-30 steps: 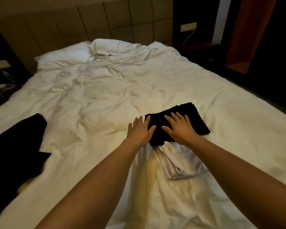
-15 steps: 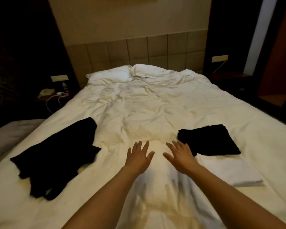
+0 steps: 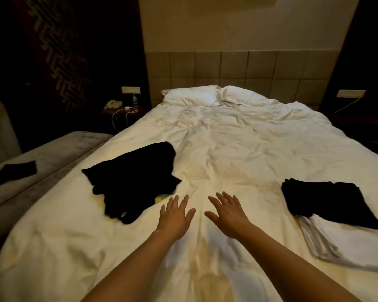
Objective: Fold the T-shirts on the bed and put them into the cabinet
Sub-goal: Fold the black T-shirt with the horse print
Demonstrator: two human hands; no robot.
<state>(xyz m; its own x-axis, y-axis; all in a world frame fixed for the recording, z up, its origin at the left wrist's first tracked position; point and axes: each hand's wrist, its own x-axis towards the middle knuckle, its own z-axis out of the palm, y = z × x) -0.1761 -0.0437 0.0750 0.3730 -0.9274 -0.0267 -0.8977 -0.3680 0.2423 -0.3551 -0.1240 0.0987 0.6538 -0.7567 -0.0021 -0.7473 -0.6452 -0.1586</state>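
1. T-shirts: 1 unfolded black T-shirt point(image 3: 133, 182) lies crumpled near-left on the bed point(image 3: 238, 144); 1 folded black T-shirt point(image 3: 327, 203) sits right atop folded white ones point(image 3: 354, 243).
2. Left hand point(image 3: 175, 216) and right hand point(image 3: 229, 216) hover, fingers spread, holding nothing.
3. Best next: spread the crumpled shirt flat before folding.

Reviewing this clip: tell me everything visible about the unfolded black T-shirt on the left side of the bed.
The unfolded black T-shirt lies crumpled on the white duvet, left of centre. It looks like soft, matte fabric, too dark to show seams or print. Its outline is irregular, with one flap reaching toward the pillows and another toward the bed's foot; a small pale patch, perhaps a label, shows at its near edge. Nothing but the duvet touches it. The left hand hovers just right of it, fingers straight, not touching.
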